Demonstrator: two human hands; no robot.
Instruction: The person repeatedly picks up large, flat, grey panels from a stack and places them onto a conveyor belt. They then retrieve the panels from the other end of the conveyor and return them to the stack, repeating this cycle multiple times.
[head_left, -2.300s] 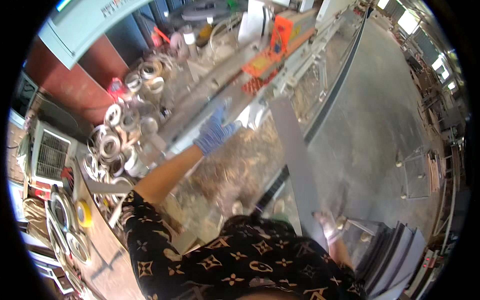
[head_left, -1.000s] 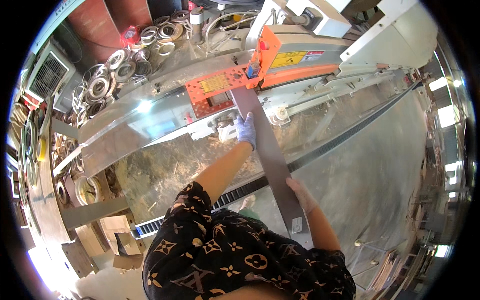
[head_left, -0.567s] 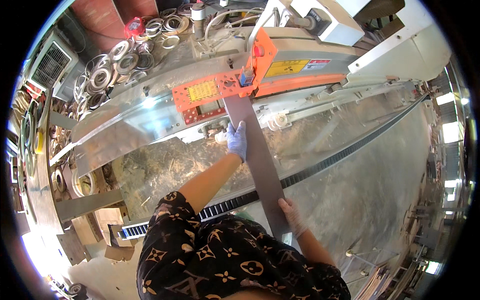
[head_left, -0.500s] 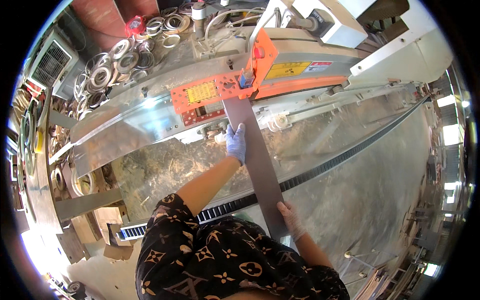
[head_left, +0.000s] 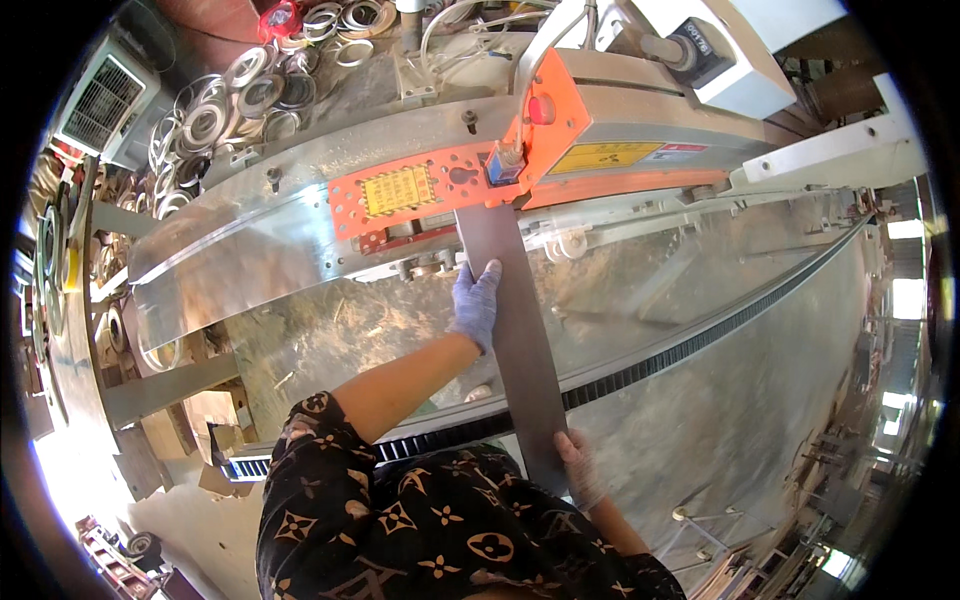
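A long, flat, dark grey-brown board [head_left: 522, 350] lies between two gloved hands, immediately right of the left fingers and immediately left of the right fingers. Its long axis runs away from the wearer's body, the far end leaning slightly left. The left hand [head_left: 475, 308], in a blue-violet glove, is the nearer to that far end; the right hand [head_left: 580, 467], in a thin, pale, see-through glove, is at the near end.

Left hand: the forearm slants up from the lower left, out of a black patterned sleeve [head_left: 325, 440]. The thumb rests on the board's upper face and the other digits close against the left edge, pinching it; their tips are partly hidden. Right hand: the forearm rises from the lower right. The thumb lies over the right edge, the remaining fingers curling out of sight beneath, so that the edge is gripped.

Beyond the left fingertips, the board's far end meets an orange perforated metal plate [head_left: 445, 185]; whether they touch cannot be told. Farther left of those fingers is a shiny silver sheet-metal surface [head_left: 240, 270]. A black ribbed strip [head_left: 640, 366] passes below the board, between the two hands.
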